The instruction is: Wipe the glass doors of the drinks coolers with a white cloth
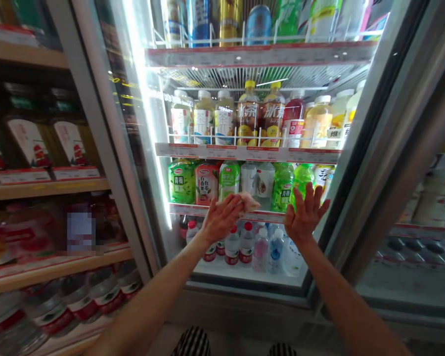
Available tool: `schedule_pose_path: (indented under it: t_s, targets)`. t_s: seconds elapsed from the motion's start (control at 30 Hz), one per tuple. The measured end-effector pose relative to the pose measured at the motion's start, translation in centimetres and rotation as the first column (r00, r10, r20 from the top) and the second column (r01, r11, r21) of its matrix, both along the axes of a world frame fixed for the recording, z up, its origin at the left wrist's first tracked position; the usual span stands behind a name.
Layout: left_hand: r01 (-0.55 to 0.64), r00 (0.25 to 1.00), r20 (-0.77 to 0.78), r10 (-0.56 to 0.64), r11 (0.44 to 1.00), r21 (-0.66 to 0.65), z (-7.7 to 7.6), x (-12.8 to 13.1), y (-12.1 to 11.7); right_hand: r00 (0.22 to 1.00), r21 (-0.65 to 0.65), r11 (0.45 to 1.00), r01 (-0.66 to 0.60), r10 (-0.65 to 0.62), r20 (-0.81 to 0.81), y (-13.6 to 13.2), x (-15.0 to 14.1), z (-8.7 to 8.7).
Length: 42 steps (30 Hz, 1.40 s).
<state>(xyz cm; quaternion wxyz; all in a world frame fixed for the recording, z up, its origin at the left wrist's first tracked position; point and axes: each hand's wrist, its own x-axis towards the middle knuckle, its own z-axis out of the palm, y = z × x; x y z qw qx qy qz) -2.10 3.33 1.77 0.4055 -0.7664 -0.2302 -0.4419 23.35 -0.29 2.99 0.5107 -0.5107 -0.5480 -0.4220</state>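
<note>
My left hand (221, 217) presses a small, pale pink crumpled cloth (249, 201) in front of the lit drinks cooler, its fingers stretched over it. Reflections show on the cooler's glass door (128, 128), and the cloth seems to lie against this glass. My right hand (304, 216) is raised to the right with its fingers spread and nothing in it. Whether its fingertips touch the glass I cannot tell. Behind both hands stands a row of bottles, among them a green bottle (283, 185) and a red-labelled one (206, 182).
A metal door frame (385, 163) runs up the right side. Wooden shelves (44, 190) with bottles stand at the left. Inside the cooler, a shelf rail (244, 153) holds back tea and juice bottles. Water bottles (232, 247) fill the bottom. My checkered-clad knees (192, 342) show below.
</note>
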Motion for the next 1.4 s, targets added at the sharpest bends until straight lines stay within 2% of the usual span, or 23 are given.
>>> schedule_pose_path:
  t_s: [0.07, 0.1, 0.17, 0.2, 0.23, 0.3, 0.37, 0.43, 0.5, 0.57, 0.67, 0.73, 0.77, 0.8, 0.9, 0.97, 1.0, 1.07, 1.17, 1.23, 1.27, 1.3, 1.4]
  targets:
    - [-0.054, 0.977, 0.205, 0.062, 0.998, -0.045, 0.6, -2.8, 0.8, 1.0, -0.007, 1.0, 0.001, -0.001, -0.002, 0.0, 0.1, 0.0]
    - [-0.092, 0.924, 0.365, 0.114, 0.993, -0.078, 1.1, -4.3, 1.3, 1.0, -0.006, 1.0, 0.004, -0.004, -0.007, 0.1, 0.0, 0.0]
    - [-0.151, 0.74, 0.642, 0.201, 0.98, -0.132, 2.0, -6.4, 2.2, 1.0, 0.005, 1.0, 0.01, -0.009, -0.019, 0.2, -0.1, 0.0]
    - [-0.167, 0.66, 0.718, 0.222, 0.975, -0.148, 2.3, -6.7, 2.4, 1.0, 0.012, 1.0, 0.012, -0.011, -0.024, 0.2, -0.2, 0.0]
    - [-0.171, 0.637, 0.739, 0.222, 0.975, -0.146, 2.4, -6.3, 2.5, 1.0, 0.018, 1.0, 0.012, -0.011, -0.025, 0.3, -0.2, 0.0]
    - [-0.143, 0.75, 0.639, 0.173, 0.985, -0.098, 2.1, -4.0, 2.0, 1.0, 0.028, 1.0, 0.008, -0.008, -0.023, 0.3, -0.3, 0.0]
    - [-0.082, 0.917, 0.39, 0.085, 0.996, -0.025, 1.4, -1.1, 1.2, 1.0, 0.036, 0.999, 0.002, -0.001, -0.014, 0.3, -0.2, 0.0]
    - [-0.015, 0.993, 0.12, 0.011, 0.999, 0.034, 0.7, 0.4, 0.5, 1.0, 0.039, 0.999, 0.0, 0.0, -0.007, 0.2, -0.1, 0.0]
    - [-0.005, 0.998, 0.068, 0.002, 0.999, 0.034, 0.4, -0.3, 0.6, 1.0, 0.028, 1.0, 0.004, -0.004, -0.002, 0.1, -0.1, 0.0]
    - [-0.063, 0.958, 0.281, 0.061, 0.998, -0.004, 0.8, -2.9, 1.2, 1.0, 0.015, 1.0, 0.006, -0.006, -0.003, 0.0, -0.1, 0.0]
    - [-0.168, 0.73, 0.663, 0.166, 0.984, -0.062, 2.0, -6.8, 2.5, 1.0, 0.024, 1.0, 0.0, 0.0, -0.015, 0.1, -0.2, 0.1]
    - [-0.191, 0.661, 0.727, 0.185, 0.979, -0.076, 2.3, -7.0, 2.7, 1.0, 0.033, 0.999, 0.0, 0.001, -0.021, 0.1, -0.3, 0.1]
    - [-0.187, 0.681, 0.708, 0.187, 0.979, -0.079, 2.1, -6.3, 2.6, 1.0, 0.035, 0.999, 0.0, 0.001, -0.022, 0.2, -0.3, 0.1]
    - [-0.17, 0.741, 0.648, 0.177, 0.983, -0.073, 1.8, -5.0, 2.2, 1.0, 0.036, 0.999, 0.0, 0.001, -0.022, 0.2, -0.3, 0.1]
    - [-0.05, 0.978, 0.201, 0.053, 0.999, -0.018, 0.1, -0.7, 0.8, 1.0, 0.041, 0.999, 0.001, 0.0, -0.018, 0.2, -0.2, 0.1]
    - [0.016, 0.999, -0.05, -0.016, 1.0, 0.001, -0.7, 0.7, 0.2, 1.0, 0.04, 0.999, 0.007, -0.006, -0.006, 0.2, -0.1, 0.0]
    - [0.012, 0.999, -0.051, -0.012, 1.0, 0.004, -0.8, 0.5, 0.1, 1.0, 0.036, 0.999, 0.008, -0.008, 0.002, 0.1, 0.0, 0.0]
    - [-0.044, 0.989, 0.141, 0.043, 0.999, 0.002, -0.2, -1.4, 0.4, 1.0, 0.031, 0.999, 0.006, -0.007, 0.015, 0.0, 0.0, 0.1]
    - [-0.136, 0.846, 0.517, 0.127, 0.991, -0.021, 1.4, -5.0, 1.4, 1.0, 0.035, 0.999, 0.002, -0.002, 0.002, 0.0, -0.2, 0.2]
    - [-0.155, 0.771, 0.62, 0.143, 0.987, -0.034, 2.0, -5.5, 1.6, 1.0, 0.033, 0.999, 0.003, -0.002, -0.015, 0.0, -0.3, 0.2]
    - [-0.153, 0.769, 0.622, 0.144, 0.987, -0.04, 1.9, -4.9, 1.5, 1.0, 0.03, 1.0, 0.001, -0.001, -0.02, 0.0, -0.4, 0.2]
    - [-0.139, 0.807, 0.575, 0.136, 0.99, -0.04, 1.6, -3.9, 1.3, 1.0, 0.026, 1.0, -0.002, 0.002, -0.023, 0.1, -0.4, 0.2]
    - [-0.047, 0.978, 0.201, 0.049, 0.999, -0.017, 0.1, -0.4, 0.4, 1.0, 0.019, 1.0, -0.011, 0.011, -0.022, 0.1, -0.1, 0.1]
